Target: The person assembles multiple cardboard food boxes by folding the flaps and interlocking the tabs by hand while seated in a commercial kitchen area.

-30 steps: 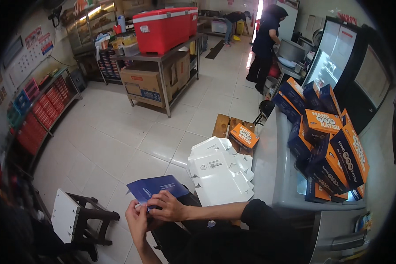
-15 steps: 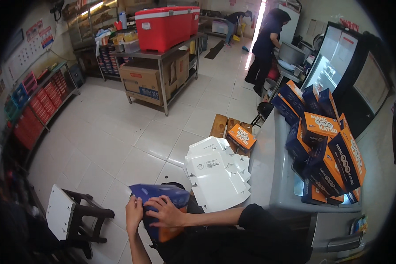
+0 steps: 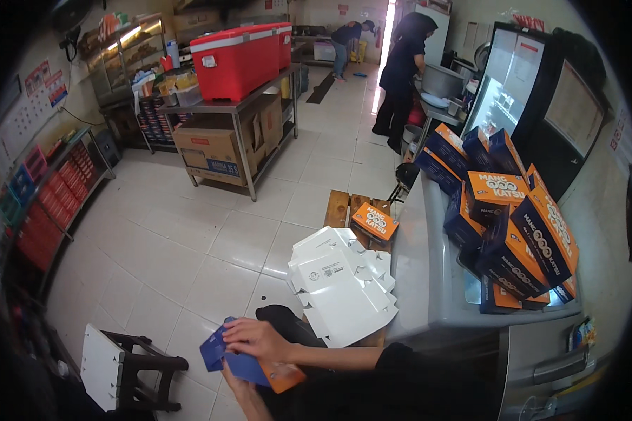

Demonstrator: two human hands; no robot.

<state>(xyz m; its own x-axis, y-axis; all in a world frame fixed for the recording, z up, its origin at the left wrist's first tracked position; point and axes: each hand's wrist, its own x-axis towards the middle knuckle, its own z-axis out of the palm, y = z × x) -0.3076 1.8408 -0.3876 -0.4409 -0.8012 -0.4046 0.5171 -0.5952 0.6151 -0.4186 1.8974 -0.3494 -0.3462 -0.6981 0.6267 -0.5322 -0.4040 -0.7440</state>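
Note:
Low in front of me I hold a partly folded blue-and-orange cardboard box (image 3: 247,369) with both hands. My left hand (image 3: 240,384) grips it from below, its fingers partly hidden behind the cardboard. My right hand (image 3: 258,339) lies over the top, fingers bent onto a blue flap that sticks out to the left. Beyond my right arm lies a pile of flat, unfolded box blanks (image 3: 344,284), white side up. Behind the blanks a finished orange-and-blue box (image 3: 376,222) rests on a wooden bench (image 3: 338,209).
Several folded boxes (image 3: 498,193) are heaped on a grey chest (image 3: 432,281) at my right. A dark stool (image 3: 144,365) with a white top stands left. Red coolers (image 3: 235,67) sit on a metal table (image 3: 240,107). Two people are farther back, one (image 3: 404,77) by a large pot.
The box in my hands has turned and is more folded, with a flap pointing left. My right hand has shifted slightly and is now raised over its top. The view has swung a little right.

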